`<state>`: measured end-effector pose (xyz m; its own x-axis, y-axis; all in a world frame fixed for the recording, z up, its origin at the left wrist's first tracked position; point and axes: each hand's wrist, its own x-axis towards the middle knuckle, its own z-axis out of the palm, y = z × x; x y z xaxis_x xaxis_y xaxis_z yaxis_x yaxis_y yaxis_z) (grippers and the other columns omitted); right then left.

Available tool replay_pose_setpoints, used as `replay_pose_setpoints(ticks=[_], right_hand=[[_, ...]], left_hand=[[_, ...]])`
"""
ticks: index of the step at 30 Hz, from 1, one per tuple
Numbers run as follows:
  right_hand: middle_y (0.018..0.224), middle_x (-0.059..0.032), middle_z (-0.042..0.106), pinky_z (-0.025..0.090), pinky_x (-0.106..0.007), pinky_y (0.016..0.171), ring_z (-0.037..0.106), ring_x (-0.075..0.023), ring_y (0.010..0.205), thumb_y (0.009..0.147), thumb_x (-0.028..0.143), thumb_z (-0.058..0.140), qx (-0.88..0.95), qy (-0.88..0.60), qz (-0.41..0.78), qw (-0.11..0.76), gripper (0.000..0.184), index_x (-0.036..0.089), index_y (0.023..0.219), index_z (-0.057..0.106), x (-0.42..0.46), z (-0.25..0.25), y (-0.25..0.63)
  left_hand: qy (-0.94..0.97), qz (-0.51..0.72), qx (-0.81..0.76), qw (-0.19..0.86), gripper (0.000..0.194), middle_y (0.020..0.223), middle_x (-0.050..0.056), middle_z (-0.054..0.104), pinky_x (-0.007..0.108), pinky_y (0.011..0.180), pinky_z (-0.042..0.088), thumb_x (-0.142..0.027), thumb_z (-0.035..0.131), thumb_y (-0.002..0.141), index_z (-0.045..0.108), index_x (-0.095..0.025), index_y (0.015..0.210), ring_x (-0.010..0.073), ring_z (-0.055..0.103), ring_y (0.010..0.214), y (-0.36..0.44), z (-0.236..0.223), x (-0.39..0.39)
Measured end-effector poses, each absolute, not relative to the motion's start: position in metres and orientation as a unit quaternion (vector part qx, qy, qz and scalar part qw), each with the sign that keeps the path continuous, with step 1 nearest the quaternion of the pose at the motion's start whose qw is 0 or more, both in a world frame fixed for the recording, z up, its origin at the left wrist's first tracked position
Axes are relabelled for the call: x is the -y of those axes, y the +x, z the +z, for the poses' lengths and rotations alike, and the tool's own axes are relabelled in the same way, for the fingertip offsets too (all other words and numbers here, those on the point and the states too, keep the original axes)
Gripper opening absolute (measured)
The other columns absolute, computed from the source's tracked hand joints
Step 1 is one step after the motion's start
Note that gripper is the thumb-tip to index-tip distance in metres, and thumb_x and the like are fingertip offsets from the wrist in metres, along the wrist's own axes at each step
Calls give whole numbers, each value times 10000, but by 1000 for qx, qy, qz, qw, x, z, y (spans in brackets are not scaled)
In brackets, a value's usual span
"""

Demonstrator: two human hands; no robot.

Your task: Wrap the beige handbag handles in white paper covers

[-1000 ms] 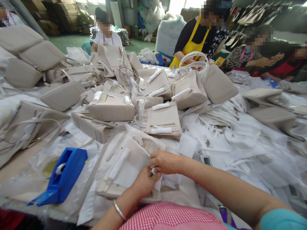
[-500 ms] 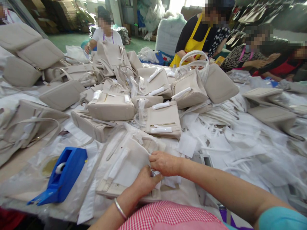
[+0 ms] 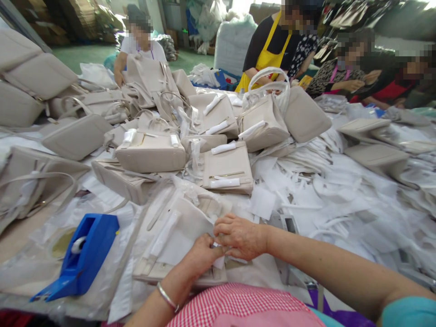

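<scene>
A beige handbag (image 3: pixel 199 215) lies flat in front of me at the table edge, with clear plastic around its top and handle. White wrapping (image 3: pixel 166 232) covers a strip of its front. My left hand (image 3: pixel 203 255), a silver bangle on its wrist, rests over the bag's right side, thumb and fingers pinched. Against it, my right hand (image 3: pixel 240 237) bends its fingers over the same side. A small white edge shows beneath the fingers; what they grip is hidden. To the left stands a blue tape dispenser (image 3: pixel 97 245) with a white hub.
More beige handbags (image 3: pixel 151 156) are heaped beyond, some with white-wrapped parts. Loose white sheets and strips (image 3: pixel 327 204) spread over the right side. A grey metal object (image 3: pixel 288 227) sits by my right forearm. Several people, one in a yellow apron (image 3: pixel 269 50), are around the table.
My right hand has shifted slightly right and lower, its fingers now spread more over the left fingertips. The left hand stays by the bag's side. The view has turned slightly right.
</scene>
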<state>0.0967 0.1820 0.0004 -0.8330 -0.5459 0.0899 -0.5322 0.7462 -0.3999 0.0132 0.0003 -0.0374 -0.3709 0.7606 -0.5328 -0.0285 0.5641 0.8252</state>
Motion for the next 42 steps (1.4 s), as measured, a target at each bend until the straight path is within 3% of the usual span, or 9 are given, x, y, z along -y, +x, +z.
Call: replay_pose_setpoints(ticks=[9, 19, 26, 28, 30, 32, 34, 37, 42], right_hand=[[1351, -114, 550, 285, -475, 1057, 343, -271, 1352, 950, 291, 496, -957, -221, -184, -38, 322, 199, 1240, 600, -177, -19, 120], [1442, -75, 479, 256, -521, 1083, 256, -288, 1412, 926, 334, 535, -958, -147, -228, -92, 307, 249, 1209, 620, -177, -29, 140], [1474, -93, 434, 287, -537, 1065, 297, -319, 1383, 885, 280, 563, -954, -104, -245, -135, 307, 243, 1181, 634, -167, -18, 155], [1366, -139, 523, 345, -496, 1025, 426, -306, 1274, 870, 273, 572, -938, 8, -297, -180, 301, 206, 1154, 644, -153, -16, 165], [1070, -136, 652, 438, -409, 902, 567, -252, 1018, 849, 293, 594, -883, 182, -393, -182, 256, 152, 1049, 669, -134, -18, 172], [774, -60, 636, 462, -308, 705, 569, -178, 738, 843, 328, 596, -779, 329, -523, -109, 221, 130, 901, 675, -116, -21, 173], [635, 1, 559, 386, -238, 536, 481, -116, 556, 853, 352, 567, -654, 400, -642, -21, 241, 130, 806, 647, -102, -23, 167], [558, 49, 469, 276, -204, 450, 359, -72, 461, 849, 323, 552, -548, 435, -714, 3, 218, 134, 751, 598, -92, -23, 154], [567, 41, 505, 293, -198, 499, 396, -73, 527, 766, 236, 616, -586, 440, -681, -16, 146, 118, 681, 614, -91, -22, 141]], left_hand=[[244, 432, -663, 561, 329, 908, 69, 645, 333, 794, 421, -433, 585, 783, 730, -146, 850, 221, 545, 882, 8, -27, -1], [263, 427, -621, 602, 469, 1018, 83, 672, 356, 957, 401, -555, 516, 876, 702, -147, 1014, 224, 557, 1009, 9, -16, 6], [232, 442, -610, 615, 502, 942, 88, 696, 359, 912, 429, -576, 599, 811, 707, -122, 994, 219, 581, 906, 15, -13, 4], [240, 436, -621, 606, 504, 951, 85, 696, 358, 899, 429, -579, 576, 824, 707, -126, 1002, 212, 574, 882, 16, -13, 6], [255, 422, -635, 595, 492, 976, 78, 693, 361, 898, 426, -569, 549, 845, 705, -136, 1018, 211, 569, 882, 15, -14, 9], [278, 406, -647, 582, 475, 995, 74, 685, 365, 915, 421, -553, 522, 865, 701, -145, 1030, 222, 568, 927, 14, -16, 13], [308, 389, -659, 565, 468, 1007, 75, 670, 367, 936, 414, -542, 491, 881, 701, -150, 1026, 236, 561, 984, 13, -16, 16], [353, 359, -673, 541, 469, 1022, 82, 647, 370, 948, 410, -526, 430, 907, 695, -154, 1017, 240, 554, 1006, 11, -15, 19], [431, 311, -670, 518, 486, 975, 85, 643, 366, 942, 411, -516, 356, 929, 677, -157, 993, 233, 560, 969, 5, -14, 24]])
